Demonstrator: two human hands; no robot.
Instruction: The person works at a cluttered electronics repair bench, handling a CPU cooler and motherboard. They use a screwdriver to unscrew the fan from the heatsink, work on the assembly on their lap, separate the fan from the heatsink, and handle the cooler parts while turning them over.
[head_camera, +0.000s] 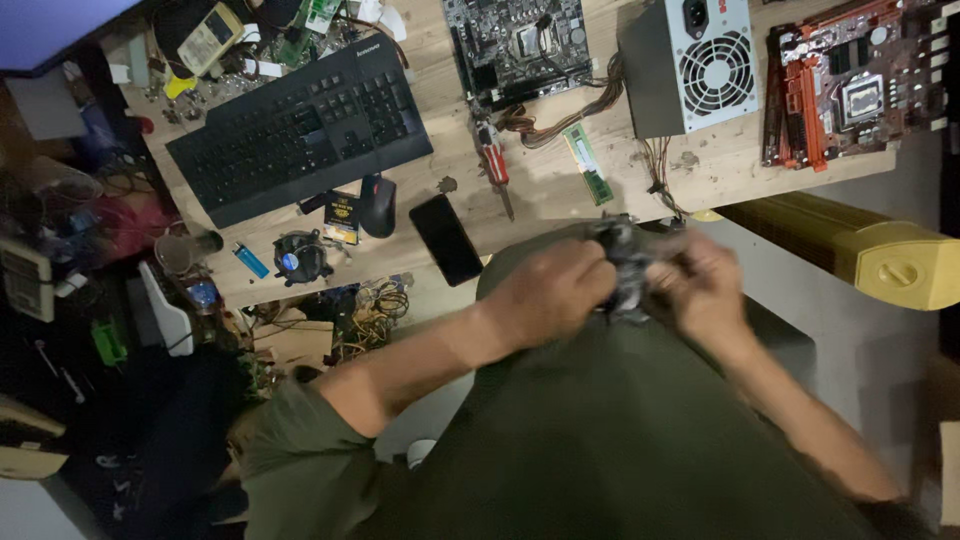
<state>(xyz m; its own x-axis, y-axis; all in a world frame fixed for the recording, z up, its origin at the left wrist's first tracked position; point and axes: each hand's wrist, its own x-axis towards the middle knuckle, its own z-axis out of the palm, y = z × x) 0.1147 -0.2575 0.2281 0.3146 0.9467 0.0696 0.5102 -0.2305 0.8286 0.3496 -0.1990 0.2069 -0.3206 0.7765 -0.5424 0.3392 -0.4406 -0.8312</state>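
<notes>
Both my hands meet over my lap, just below the wooden desk's front edge (560, 215). My left hand (548, 290) and my right hand (705, 285) together grip a small dark, blurred part (628, 262) that looks like a cooler fan with a thin cable. Fingers cover most of it, and motion blur hides its detail. On the desk above my hands lie a red-handled screwdriver (494, 163) and a green memory stick (587, 163).
The desk carries a black keyboard (300, 130), a mouse (378, 205), a black phone (446, 240), a loose cooler fan (299, 256), a blue lighter (250, 260), a dark motherboard (520, 45), a grey power supply (690, 65) and a red motherboard (850, 85). A yellow bin (850, 245) stands right.
</notes>
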